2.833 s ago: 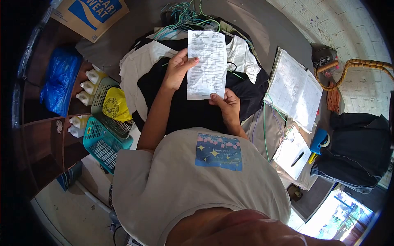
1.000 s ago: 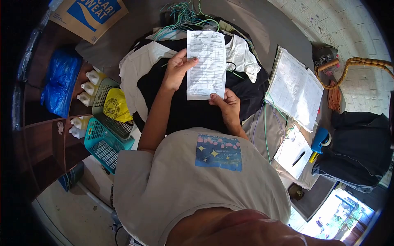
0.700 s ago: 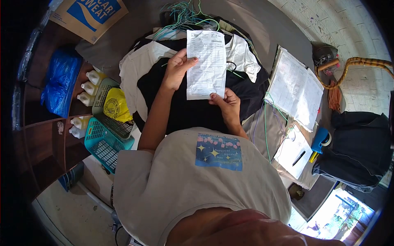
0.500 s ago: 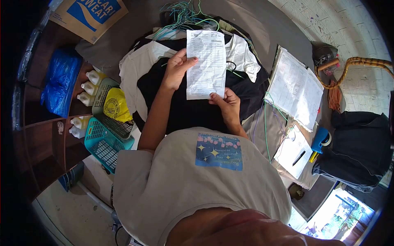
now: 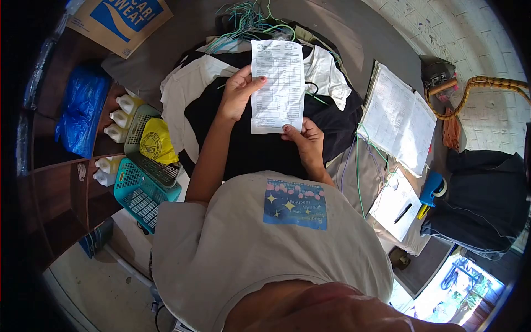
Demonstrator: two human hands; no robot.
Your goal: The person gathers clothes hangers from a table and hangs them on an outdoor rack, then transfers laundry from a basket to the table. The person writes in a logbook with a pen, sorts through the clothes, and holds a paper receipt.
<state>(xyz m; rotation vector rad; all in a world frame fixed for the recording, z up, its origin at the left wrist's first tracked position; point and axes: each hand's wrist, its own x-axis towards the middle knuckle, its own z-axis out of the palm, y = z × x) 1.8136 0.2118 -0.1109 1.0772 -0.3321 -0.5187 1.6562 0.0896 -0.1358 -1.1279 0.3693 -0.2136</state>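
Note:
A creased white printed form (image 5: 278, 91) with a table of rows is held upright in front of me. My left hand (image 5: 239, 95) grips its left edge, thumb on the front and fingers behind. At the lower right corner, my right hand (image 5: 306, 140) pinches the same sheet between thumb and fingers. Beneath the paper lies a pile of clothes: a black garment (image 5: 249, 157) in the middle, a white garment (image 5: 185, 91) to the left and another white garment (image 5: 330, 77) to the right. Green and blue hangers (image 5: 251, 25) are bunched behind the pile.
To the right are an open record book (image 5: 395, 116), a notepad (image 5: 394, 213) with a pen (image 5: 402, 213), a blue tape dispenser (image 5: 431, 191) and dark folded cloth (image 5: 470, 193). Left stand green baskets (image 5: 141, 193), a yellow bag (image 5: 157, 141), jugs (image 5: 119, 119) and a blue bag (image 5: 81, 113).

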